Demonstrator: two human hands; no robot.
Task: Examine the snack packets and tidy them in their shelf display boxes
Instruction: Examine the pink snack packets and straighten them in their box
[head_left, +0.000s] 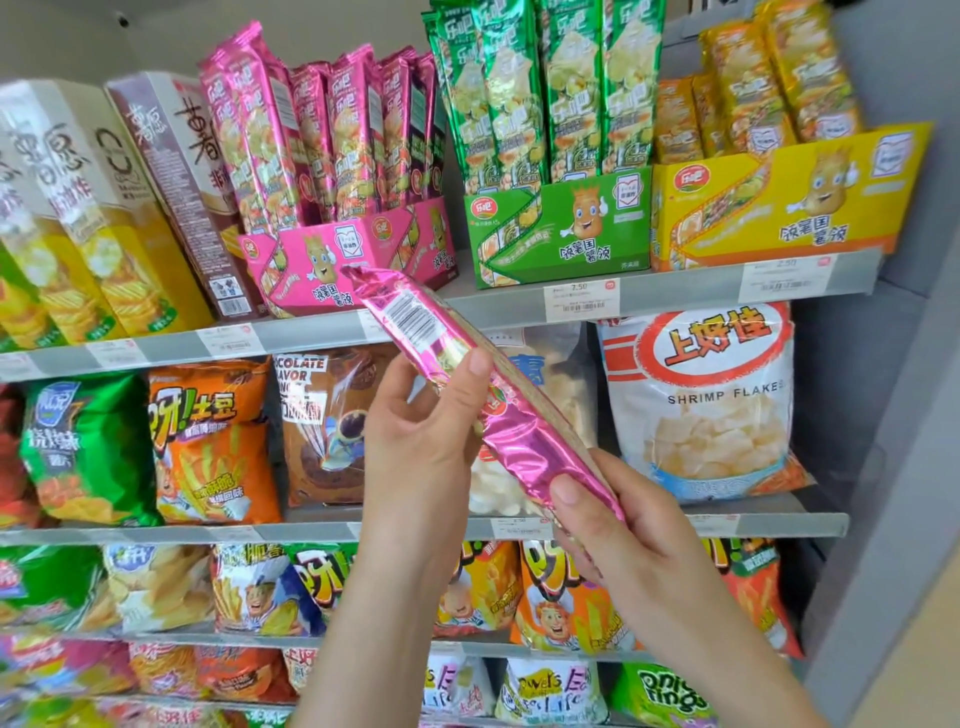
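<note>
Just below the pink display box (332, 260), I've got one pink packet (519, 441) tilted, left hand (421, 436) gripping its middle, right hand (608, 540) gripping the lower end.

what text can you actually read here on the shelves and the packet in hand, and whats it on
"SHRIMP FLAKES", "上好佳": white bag
"COLATE", "AVOR", both cut off: brown bag
"2.50": price tag under the green display box
"呀!土豆": orange bag
"乐吧": green packets
Barcode print on the pink packet, gripped by left hand and right hand: too small to read
Too blurred: the other price tags
</note>
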